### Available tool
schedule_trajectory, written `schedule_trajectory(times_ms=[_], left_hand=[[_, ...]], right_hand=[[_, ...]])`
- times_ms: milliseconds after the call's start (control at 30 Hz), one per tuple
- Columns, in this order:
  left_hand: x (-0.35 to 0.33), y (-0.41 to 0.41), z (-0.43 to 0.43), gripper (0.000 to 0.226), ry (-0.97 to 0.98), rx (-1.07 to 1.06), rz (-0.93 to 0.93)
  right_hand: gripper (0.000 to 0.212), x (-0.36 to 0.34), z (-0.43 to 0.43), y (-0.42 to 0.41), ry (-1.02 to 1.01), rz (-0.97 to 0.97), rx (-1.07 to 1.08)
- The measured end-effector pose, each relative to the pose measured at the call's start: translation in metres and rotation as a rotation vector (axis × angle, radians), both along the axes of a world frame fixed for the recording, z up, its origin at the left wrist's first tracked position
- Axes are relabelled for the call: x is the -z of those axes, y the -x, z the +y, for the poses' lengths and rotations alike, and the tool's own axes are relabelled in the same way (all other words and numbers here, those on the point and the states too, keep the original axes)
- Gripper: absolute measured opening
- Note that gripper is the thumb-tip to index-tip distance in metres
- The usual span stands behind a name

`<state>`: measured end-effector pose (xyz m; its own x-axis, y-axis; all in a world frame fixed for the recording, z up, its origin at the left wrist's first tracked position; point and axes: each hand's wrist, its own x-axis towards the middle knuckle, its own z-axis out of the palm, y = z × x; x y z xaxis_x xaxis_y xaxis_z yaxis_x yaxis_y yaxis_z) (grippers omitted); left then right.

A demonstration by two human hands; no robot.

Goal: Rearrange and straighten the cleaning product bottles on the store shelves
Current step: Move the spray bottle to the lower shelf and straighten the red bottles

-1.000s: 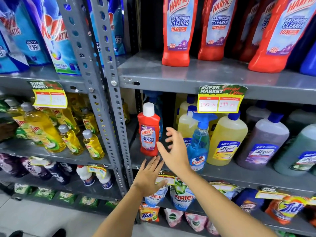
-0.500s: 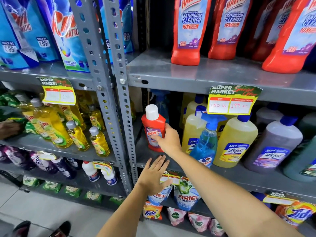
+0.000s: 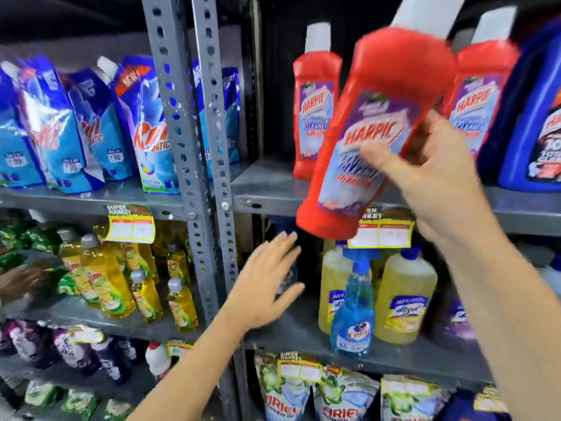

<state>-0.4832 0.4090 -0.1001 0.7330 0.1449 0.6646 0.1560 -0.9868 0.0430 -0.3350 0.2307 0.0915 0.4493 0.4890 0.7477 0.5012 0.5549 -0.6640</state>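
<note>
My right hand [image 3: 431, 177] is closed around a red Harpic bottle [image 3: 364, 117] with a white cap, holding it tilted in the air in front of the upper shelf [image 3: 267, 189]. Two more red Harpic bottles [image 3: 315, 110] stand upright on that shelf behind it. My left hand [image 3: 267, 284] is open, fingers spread, in front of the left end of the middle shelf [image 3: 288, 332], touching nothing I can see. On the middle shelf stand yellow cleaner bottles [image 3: 403, 302] and a blue spray bottle [image 3: 353, 311]. The image is motion-blurred.
A big blue jug [image 3: 534, 123] stands at the upper right. A grey perforated post [image 3: 194, 147] divides the shelving. Blue detergent pouches [image 3: 145, 132] and yellow dish-soap bottles [image 3: 106, 278] fill the left bay. Ariel pouches [image 3: 343, 396] sit below. A price tag [image 3: 382, 232] hangs under the held bottle.
My right hand gripped the red Harpic bottle on the middle shelf and lifted it to the upper shelf level. My left hand rose from the shelf edge. The view tilted upward.
</note>
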Motion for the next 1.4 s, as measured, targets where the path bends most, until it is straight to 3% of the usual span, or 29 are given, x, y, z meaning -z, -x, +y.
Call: schedule_trajectory(times_ms=[100,200,267,567,733,1133,1400], left_hand=[[-0.068,-0.003,0.002,0.059,-0.146,-0.037,-0.173],[-0.098,-0.017,0.013,0.063,-0.164,-0.143,-0.057],[-0.099,-0.024,0.017,0.062,-0.141,-0.186,0.002],[-0.090,-0.029,0.016,0.061,-0.121,-0.194,-0.091],[-0.089,-0.030,0.018,0.061,-0.122,-0.184,-0.110],[-0.088,-0.031,0.016,0.057,-0.083,-0.150,-0.140],[-0.087,-0.032,0.016,0.057,-0.079,-0.155,-0.136]], right_hand=[[0.045,-0.031,-0.007,-0.030,-0.086,-0.042,0.079],[0.041,-0.041,0.007,-0.065,-0.051,-0.072,0.186],[0.038,-0.036,0.024,-0.086,0.020,-0.076,0.234],[0.054,-0.015,0.060,-0.118,0.203,-0.037,0.287],[0.087,0.016,0.043,-0.119,0.531,-0.114,0.282],[0.076,0.025,0.082,-0.146,0.555,-0.009,0.251],[0.087,0.028,0.083,-0.146,0.602,-0.011,0.198]])
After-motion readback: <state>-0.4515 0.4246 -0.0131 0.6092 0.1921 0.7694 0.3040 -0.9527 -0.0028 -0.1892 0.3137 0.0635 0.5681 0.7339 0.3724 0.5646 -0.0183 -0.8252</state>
